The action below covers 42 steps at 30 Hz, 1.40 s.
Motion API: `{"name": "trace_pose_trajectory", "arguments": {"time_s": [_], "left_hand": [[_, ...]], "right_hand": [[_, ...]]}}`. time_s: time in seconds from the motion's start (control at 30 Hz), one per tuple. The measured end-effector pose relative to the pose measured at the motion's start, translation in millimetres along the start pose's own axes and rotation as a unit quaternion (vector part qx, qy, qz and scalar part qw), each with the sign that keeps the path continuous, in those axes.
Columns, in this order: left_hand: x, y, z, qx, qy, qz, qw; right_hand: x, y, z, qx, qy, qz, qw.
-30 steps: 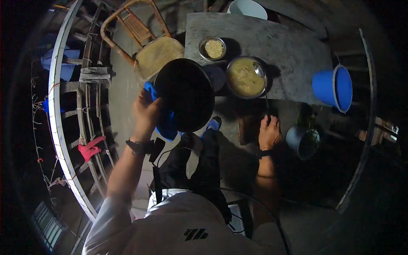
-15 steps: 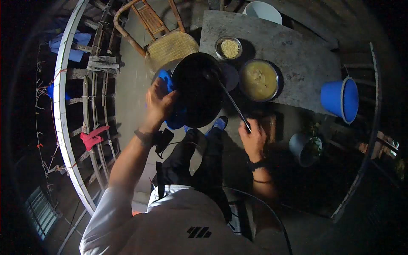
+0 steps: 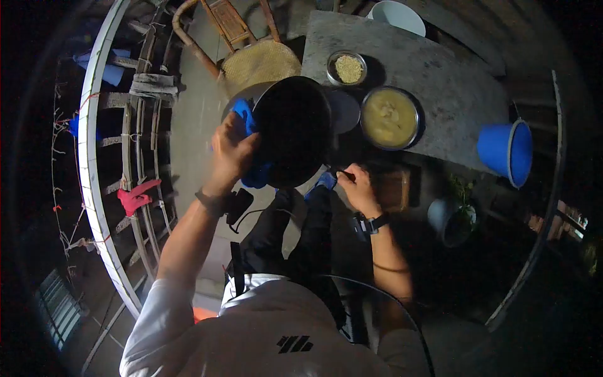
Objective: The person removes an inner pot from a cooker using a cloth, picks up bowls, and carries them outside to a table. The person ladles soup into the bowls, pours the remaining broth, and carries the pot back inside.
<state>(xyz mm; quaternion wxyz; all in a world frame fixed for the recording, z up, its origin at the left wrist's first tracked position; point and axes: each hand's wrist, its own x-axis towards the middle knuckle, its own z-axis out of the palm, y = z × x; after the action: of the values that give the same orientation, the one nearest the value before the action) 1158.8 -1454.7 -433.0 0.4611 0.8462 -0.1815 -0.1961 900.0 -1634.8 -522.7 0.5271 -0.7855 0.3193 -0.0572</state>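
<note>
My left hand [image 3: 233,149] grips the left rim of a large black wok [image 3: 295,135] through a blue cloth [image 3: 245,112]. The wok is tilted, and its dark inside hides any contents. My right hand [image 3: 359,187] is closed on the handle end of a long-handled cooking utensil [image 3: 342,174]. The rest of that utensil is lost in the dark of the wok. Right of the wok, on the grey table, stands a metal bowl of yellowish liquid with pale pieces [image 3: 389,118]. Behind it is a smaller metal bowl of pale grains or beans [image 3: 348,68].
A bamboo chair [image 3: 262,63] stands beyond the wok. The grey table [image 3: 452,94] carries a white basin [image 3: 399,17] at its far edge. A blue bucket [image 3: 502,151] hangs or stands at the right. Wooden railing [image 3: 127,141] with cloths runs along the left.
My right hand has moved left and slightly up, towards the wok, with the utensil's handle. The handle now shows only near my fingers. My left hand still grips the rim.
</note>
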Motion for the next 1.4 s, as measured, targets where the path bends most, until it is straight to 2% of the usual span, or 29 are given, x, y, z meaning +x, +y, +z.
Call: {"name": "trace_pose_trajectory", "arguments": {"time_s": [0.03,0.1,0.2,0.23,0.3,0.4,0.53,0.57,0.67,0.8,0.9,0.93,1.0,1.03,1.13,1.17,1.27,1.4], "left_hand": [[-0.2,-1.0,-0.8,0.012,0.002,0.002,1.000],[-1.0,1.1,1.9,0.037,0.037,0.010,0.999],[-1.9,4.0,9.4,-0.050,0.081,0.029,0.995],[-0.7,3.0,7.6,-0.035,0.072,0.008,0.997],[2.3,2.0,4.5,-0.005,0.055,-0.031,0.998],[3.9,-10.5,3.4,-0.004,0.017,-0.019,1.000],[9.8,-14.3,16.5,-0.036,0.048,-0.034,0.998],[9.3,-10.2,20.4,-0.055,0.056,-0.034,0.996],[11.6,-21.7,22.0,-0.060,0.055,-0.043,0.996],[10.0,-29.4,28.2,-0.079,0.077,-0.019,0.994],[9.4,-38.4,36.6,-0.213,0.110,-0.015,0.971],[9.7,-46.8,35.8,-0.205,0.100,-0.021,0.973],[8.0,-61.0,31.9,-0.185,0.083,-0.032,0.979],[2.4,-43.5,28.6,-0.224,0.071,-0.034,0.971],[1.7,-54.7,23.6,-0.153,0.068,-0.052,0.984],[-0.2,-58.1,22.5,-0.144,0.068,-0.045,0.986],[-8.8,-40.3,15.3,-0.133,0.070,-0.035,0.988],[-13.2,-36.2,14.5,-0.146,0.074,-0.041,0.986]], "right_hand": [[-0.9,3.3,0.6,0.050,-0.009,0.029,0.998],[-3.1,7.9,-0.4,0.060,-0.041,0.090,0.993],[-9.3,3.3,-6.0,0.104,-0.078,0.169,0.977],[-10.6,-3.5,-8.9,0.122,-0.087,0.193,0.970],[-16.5,-10.8,-9.5,0.132,-0.036,0.183,0.974],[-20.6,-22.7,-20.4,0.137,-0.001,0.166,0.977],[-19.3,-28.5,-39.2,0.073,0.039,0.138,0.987],[-23.7,-36.7,-52.1,0.150,0.007,0.188,0.971],[-29.4,-14.3,-64.4,0.098,0.036,0.169,0.980],[-31.8,-28.9,-86.2,0.107,0.050,0.178,0.977],[-31.2,-27.4,-92.3,0.139,0.086,0.215,0.963],[-29.7,-28.2,-92.7,0.158,0.099,0.228,0.955],[-27.0,-15.2,-88.3,0.134,0.119,0.232,0.956],[-25.3,-7.0,-82.8,0.123,0.128,0.233,0.956],[-15.6,15.6,-65.2,0.117,0.156,0.174,0.965],[-13.1,22.0,-65.3,-0.017,0.132,0.175,0.976],[-5.4,19.3,-49.8,-0.052,0.168,0.112,0.978],[-2.9,11.9,-38.6,-0.173,0.168,0.103,0.965]]}}
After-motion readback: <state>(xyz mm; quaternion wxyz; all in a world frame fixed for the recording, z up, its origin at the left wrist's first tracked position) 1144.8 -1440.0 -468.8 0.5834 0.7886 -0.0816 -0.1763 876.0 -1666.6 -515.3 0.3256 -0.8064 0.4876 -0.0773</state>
